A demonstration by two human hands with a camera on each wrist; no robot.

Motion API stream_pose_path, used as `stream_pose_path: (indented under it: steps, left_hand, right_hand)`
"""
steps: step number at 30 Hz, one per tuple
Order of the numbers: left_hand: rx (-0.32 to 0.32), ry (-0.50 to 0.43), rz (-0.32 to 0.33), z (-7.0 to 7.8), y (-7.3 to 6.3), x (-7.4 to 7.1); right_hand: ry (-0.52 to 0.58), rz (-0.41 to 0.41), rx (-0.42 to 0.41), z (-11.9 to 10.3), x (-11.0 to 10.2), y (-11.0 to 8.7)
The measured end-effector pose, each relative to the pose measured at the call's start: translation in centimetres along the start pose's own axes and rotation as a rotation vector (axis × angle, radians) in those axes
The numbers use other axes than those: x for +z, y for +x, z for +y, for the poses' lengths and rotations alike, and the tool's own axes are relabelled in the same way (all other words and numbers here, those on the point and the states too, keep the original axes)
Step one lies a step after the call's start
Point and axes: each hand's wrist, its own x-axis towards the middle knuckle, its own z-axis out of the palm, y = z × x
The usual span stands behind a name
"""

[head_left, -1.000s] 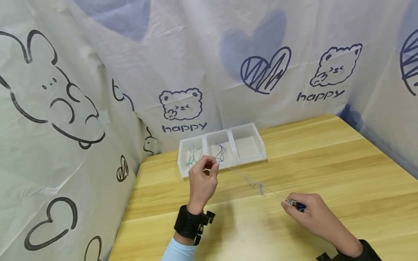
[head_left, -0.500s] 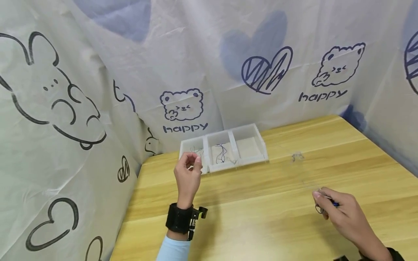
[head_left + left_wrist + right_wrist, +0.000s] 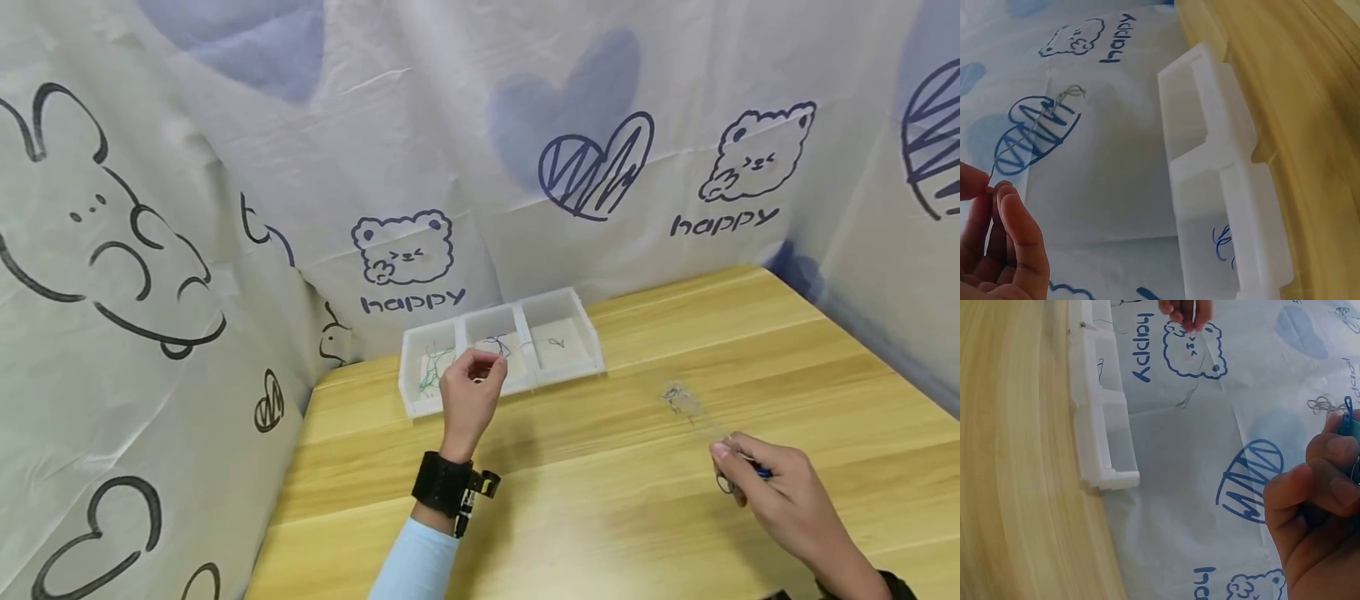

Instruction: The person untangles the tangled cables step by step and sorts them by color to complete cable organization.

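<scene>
My left hand (image 3: 471,404) pinches one thin grey thread (image 3: 1032,131) between thumb and fingertips. Its kinked loose end (image 3: 555,342) overlaps the right compartment in the head view. The box (image 3: 564,372) beyond that hand is white, with three compartments. Green threads (image 3: 433,367) lie in the left one, dark blue threads (image 3: 497,343) in the middle, partly hidden behind the hand. On the right, my right hand (image 3: 787,496) grips a small bundle with a blue loop (image 3: 1349,409) showing, mostly covered by the fingers. A grey thread tangle (image 3: 678,398) sticks out beyond its fingertips.
The wooden table (image 3: 600,500) carries the box near its back edge. Behind and on both sides hangs a white cloth (image 3: 480,150) printed with bears and hearts. A black strap (image 3: 442,483) with a camera sits on the left wrist.
A thread stretched between both hands has come apart. My right hand has drawn away rightward with the tangle. My left hand went left, then back right with its strand.
</scene>
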Motion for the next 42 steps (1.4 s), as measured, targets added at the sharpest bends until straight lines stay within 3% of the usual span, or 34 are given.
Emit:
stream_pose_path:
  steps: [8,20,31,37,42]
  left_hand:
    - [-0.029,0.054,0.001,-1.2,0.6,2.8]
    - [0.031,0.142,-0.016,-2.5,1.8,5.9]
    - [0.004,0.256,-0.010,-4.2,2.0,7.9]
    - [-0.040,0.290,-0.083,-4.6,1.9,8.4]
    - [-0.008,0.266,-0.152,-3.9,1.9,8.8]
  right_hand:
    - [0.006,-0.005,0.000,-0.3,-0.5,0.0]
    - [-0.026,0.018,0.015,-0.9,-1.2,-0.1]
    - [0.007,0.000,-0.024,-0.8,-0.8,-0.2]
    - [0.005,-0.012,-0.020,-0.9,-0.8,-0.2]
    - [-0.008,0.003,-0.023,-0.9,-1.1,-0.3]
